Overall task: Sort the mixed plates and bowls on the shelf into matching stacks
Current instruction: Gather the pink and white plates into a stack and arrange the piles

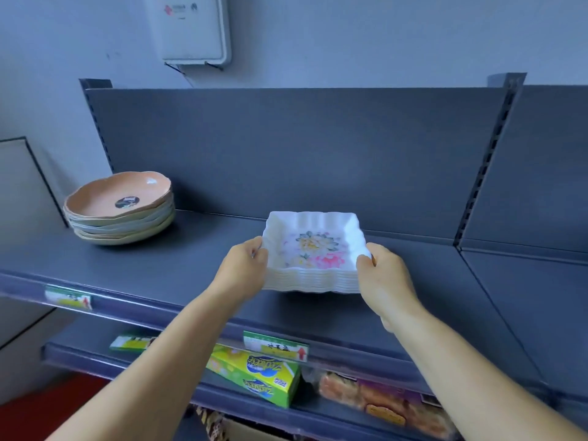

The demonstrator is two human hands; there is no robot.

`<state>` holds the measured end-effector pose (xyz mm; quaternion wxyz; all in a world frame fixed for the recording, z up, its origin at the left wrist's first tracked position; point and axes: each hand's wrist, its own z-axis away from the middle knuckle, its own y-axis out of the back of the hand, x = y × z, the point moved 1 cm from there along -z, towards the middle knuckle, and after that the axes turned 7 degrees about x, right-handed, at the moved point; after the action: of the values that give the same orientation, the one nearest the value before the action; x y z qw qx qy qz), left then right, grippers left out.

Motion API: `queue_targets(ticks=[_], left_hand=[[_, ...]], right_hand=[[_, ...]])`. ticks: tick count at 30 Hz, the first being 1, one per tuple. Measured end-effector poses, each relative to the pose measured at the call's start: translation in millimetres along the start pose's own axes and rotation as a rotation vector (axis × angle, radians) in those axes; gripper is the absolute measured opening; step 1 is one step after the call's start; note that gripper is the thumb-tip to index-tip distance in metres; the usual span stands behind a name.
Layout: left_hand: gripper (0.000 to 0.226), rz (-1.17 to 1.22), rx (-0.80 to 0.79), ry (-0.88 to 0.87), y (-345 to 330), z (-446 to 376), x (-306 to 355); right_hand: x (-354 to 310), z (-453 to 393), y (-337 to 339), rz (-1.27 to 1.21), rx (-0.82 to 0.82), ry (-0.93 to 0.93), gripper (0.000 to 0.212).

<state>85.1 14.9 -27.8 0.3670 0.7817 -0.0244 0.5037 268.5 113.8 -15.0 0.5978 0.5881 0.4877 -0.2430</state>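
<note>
White square floral plates stack (313,275) on dark shelf (191,259), left hand (246,265) and right hand (381,275) gripping sides. Round bowls stack (121,214) far left. Risk: uneven squeeze, top plates slide off.

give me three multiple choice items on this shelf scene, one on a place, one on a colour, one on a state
1. Where is the round stack?
A. left end of the shelf
B. right end of the shelf
C. lower shelf

2. What colour is the inside of its top bowl?
A. blue
B. orange
C. black

3. How is the square stack held?
A. by the left hand only
B. by no hand
C. by both hands at its sides

Key:
1 A, the round stack sits at the left of the shelf.
2 B, its top bowl shows orange inside.
3 C, the left hand and right hand each grip a side of the square stack.
</note>
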Motion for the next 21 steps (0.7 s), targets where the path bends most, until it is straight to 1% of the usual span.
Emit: queue_targets(ticks=[6,8,11,14,17,19,21], left_hand=[[0.02,0.007,0.017,0.013,54,-29,-41],[0.023,0.018,0.013,0.018,69,-39,-54],[0.021,0.037,0.005,0.04,87,-54,-70],[0.02,0.056,0.003,0.046,100,-64,-83],[0.019,0.044,-0.001,0.064,110,-77,-96],[0.027,0.016,-0.007,0.073,115,-88,-102],[0.034,-0.001,-0.024,0.088,121,-98,-105]], right_hand=[[-36,11,-64,-0.024,-0.025,0.003,0.03],[-46,15,-84,-0.028,-0.041,-0.002,0.03],[-58,18,-110,-0.037,-0.062,-0.013,0.029],[-69,19,-132,-0.039,-0.086,-0.016,0.024],[-79,17,-149,-0.022,-0.103,-0.013,0.026],[-85,16,-160,-0.014,-0.12,-0.01,0.028],[-88,16,-169,-0.015,-0.148,-0.01,0.019]])
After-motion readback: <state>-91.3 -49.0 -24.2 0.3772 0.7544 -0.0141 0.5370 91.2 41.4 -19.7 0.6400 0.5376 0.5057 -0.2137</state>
